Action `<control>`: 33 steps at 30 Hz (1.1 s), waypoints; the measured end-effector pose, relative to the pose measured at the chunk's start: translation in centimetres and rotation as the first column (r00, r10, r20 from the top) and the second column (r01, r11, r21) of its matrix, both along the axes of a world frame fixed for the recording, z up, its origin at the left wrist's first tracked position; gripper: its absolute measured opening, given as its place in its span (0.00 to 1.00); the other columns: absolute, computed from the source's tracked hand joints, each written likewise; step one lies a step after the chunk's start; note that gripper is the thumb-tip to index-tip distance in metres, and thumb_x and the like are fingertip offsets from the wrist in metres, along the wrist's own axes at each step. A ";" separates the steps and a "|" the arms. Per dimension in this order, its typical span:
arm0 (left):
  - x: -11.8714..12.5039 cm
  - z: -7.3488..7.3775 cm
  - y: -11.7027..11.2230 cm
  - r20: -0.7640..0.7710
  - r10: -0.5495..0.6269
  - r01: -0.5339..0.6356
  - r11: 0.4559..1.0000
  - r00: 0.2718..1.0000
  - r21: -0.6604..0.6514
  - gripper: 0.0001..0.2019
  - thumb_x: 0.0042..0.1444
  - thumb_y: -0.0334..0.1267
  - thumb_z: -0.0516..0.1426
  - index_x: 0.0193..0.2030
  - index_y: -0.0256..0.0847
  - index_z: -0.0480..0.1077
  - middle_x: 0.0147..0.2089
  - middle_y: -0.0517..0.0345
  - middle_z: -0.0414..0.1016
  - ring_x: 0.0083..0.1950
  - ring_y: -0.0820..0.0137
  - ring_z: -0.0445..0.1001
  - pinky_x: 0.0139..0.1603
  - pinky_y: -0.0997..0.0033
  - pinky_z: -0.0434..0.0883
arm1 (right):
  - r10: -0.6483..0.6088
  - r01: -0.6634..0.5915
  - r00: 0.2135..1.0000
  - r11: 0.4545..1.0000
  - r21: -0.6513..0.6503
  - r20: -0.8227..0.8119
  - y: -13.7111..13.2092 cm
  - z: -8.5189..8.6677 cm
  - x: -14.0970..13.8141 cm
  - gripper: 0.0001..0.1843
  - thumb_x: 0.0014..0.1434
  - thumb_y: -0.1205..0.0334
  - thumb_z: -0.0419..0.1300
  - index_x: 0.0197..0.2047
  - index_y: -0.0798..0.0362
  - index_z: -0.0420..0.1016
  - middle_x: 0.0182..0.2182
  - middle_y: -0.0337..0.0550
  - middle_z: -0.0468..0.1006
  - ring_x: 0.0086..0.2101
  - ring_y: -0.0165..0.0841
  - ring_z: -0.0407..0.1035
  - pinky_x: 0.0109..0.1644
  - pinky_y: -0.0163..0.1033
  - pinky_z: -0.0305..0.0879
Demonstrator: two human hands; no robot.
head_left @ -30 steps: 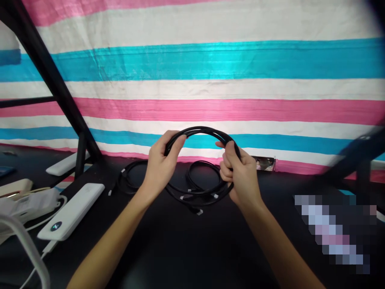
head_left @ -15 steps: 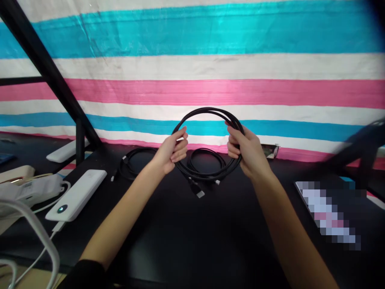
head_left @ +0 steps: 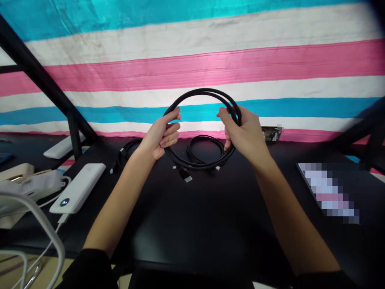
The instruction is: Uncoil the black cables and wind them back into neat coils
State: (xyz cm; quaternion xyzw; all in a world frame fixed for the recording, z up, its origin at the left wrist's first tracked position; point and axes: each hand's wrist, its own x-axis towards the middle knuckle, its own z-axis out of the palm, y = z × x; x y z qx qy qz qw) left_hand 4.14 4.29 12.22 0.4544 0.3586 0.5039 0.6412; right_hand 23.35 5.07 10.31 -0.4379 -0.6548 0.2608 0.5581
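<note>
Both hands hold up a coiled black cable (head_left: 202, 94) above a black table (head_left: 192, 216). My left hand (head_left: 159, 135) pinches the coil's left side between thumb and fingers. My right hand (head_left: 245, 130) is wrapped round its right side. A plug end (head_left: 185, 176) hangs from the bottom of the coil. Two more coiled black cables lie on the table behind it, one in the middle (head_left: 204, 146) and one to the left (head_left: 128, 150).
A white power bank (head_left: 78, 188) with a lit indicator and a white lead lies at the left, another white one (head_left: 61, 147) behind it. Black frame bars (head_left: 45, 82) rise at the left. A striped sheet (head_left: 210, 64) hangs behind. A flat dark pixelated item (head_left: 333, 190) lies right.
The coil has risen in front of the sheet and both hands have shifted with it. My left hand's grip has changed from over the top to a pinch on the side. The view has tilted.
</note>
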 end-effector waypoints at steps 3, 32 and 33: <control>0.9 -0.8 0.1 0.012 0.065 -0.066 0.998 0.998 0.014 0.12 0.60 0.39 0.51 0.25 0.40 0.59 0.11 0.73 0.42 0.10 0.83 0.38 0.10 0.79 0.38 | 0.054 -0.067 0.977 0.996 -0.060 -0.208 0.4 -0.7 -0.6 0.17 0.62 0.47 0.59 0.32 0.51 0.67 0.14 0.29 0.54 0.10 0.23 0.49 0.11 0.29 0.46; 1.9 -8.6 4.0 -0.895 0.262 0.011 0.959 0.361 0.285 0.14 0.51 0.47 0.54 0.34 0.38 0.73 0.38 0.46 0.75 0.46 0.55 0.69 0.51 0.49 0.61 | -0.087 0.366 0.782 0.866 -0.341 0.618 9.2 -9.9 8.3 0.10 0.56 0.62 0.63 0.40 0.58 0.74 0.32 0.48 0.75 0.37 0.42 0.71 0.43 0.40 0.66; 2.1 -8.1 3.7 -0.879 0.297 0.007 0.946 0.373 0.323 0.15 0.52 0.47 0.53 0.36 0.38 0.72 0.40 0.46 0.75 0.46 0.57 0.69 0.50 0.50 0.61 | -0.105 0.383 0.754 0.873 -0.304 0.649 9.2 -9.8 9.1 0.13 0.55 0.59 0.64 0.42 0.58 0.74 0.33 0.48 0.75 0.37 0.42 0.71 0.43 0.41 0.67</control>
